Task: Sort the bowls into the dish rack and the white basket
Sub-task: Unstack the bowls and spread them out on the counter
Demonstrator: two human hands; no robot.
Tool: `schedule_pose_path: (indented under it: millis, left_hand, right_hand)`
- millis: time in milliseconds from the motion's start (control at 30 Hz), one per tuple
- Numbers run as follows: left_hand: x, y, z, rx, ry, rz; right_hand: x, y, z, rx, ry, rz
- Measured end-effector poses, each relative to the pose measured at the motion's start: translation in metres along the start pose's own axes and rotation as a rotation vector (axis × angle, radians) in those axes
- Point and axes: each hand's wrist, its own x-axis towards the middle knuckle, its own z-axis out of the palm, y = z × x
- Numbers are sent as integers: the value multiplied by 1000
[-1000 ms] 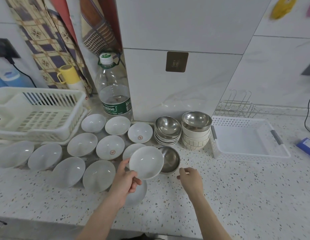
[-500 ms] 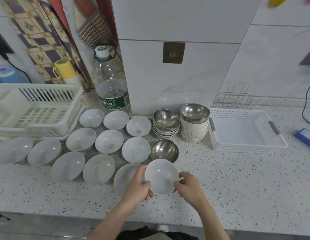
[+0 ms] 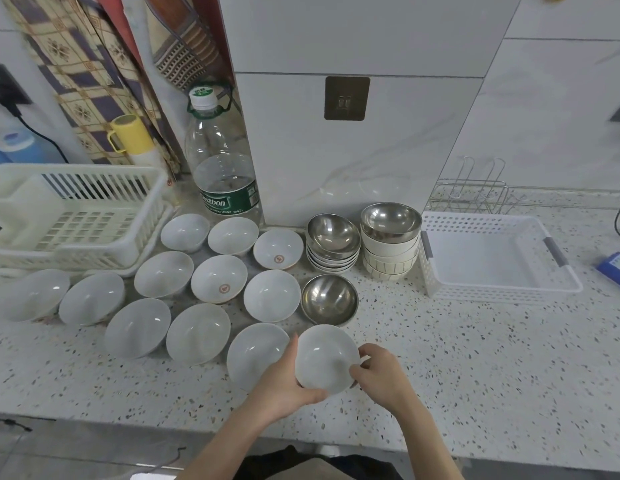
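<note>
Both hands hold one small white bowl just above the counter's front. My left hand grips its left rim, thumb up along the edge. My right hand pinches its right rim. Several white bowls lie spread over the counter to the left. A single steel bowl sits just behind the held bowl. Two stacks stand by the wall, each topped by a steel bowl. The cream dish rack is at far left. The white basket is at right, with nothing in it.
A large water bottle and a yellow-capped flask stand behind the bowls. A wire rack is behind the basket. A blue object lies at the right edge. The speckled counter has bare room front right.
My left hand carried the white bowl from above the spread bowls down towards the front. My right hand came in and took hold of its right rim.
</note>
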Motion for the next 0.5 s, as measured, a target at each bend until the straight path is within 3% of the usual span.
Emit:
schedule_pose_path:
  millis: [500]
  left_hand:
    - [9,-1,5,79,-32,-70]
  right_hand:
    - [6,5,-1,-77,-33,19]
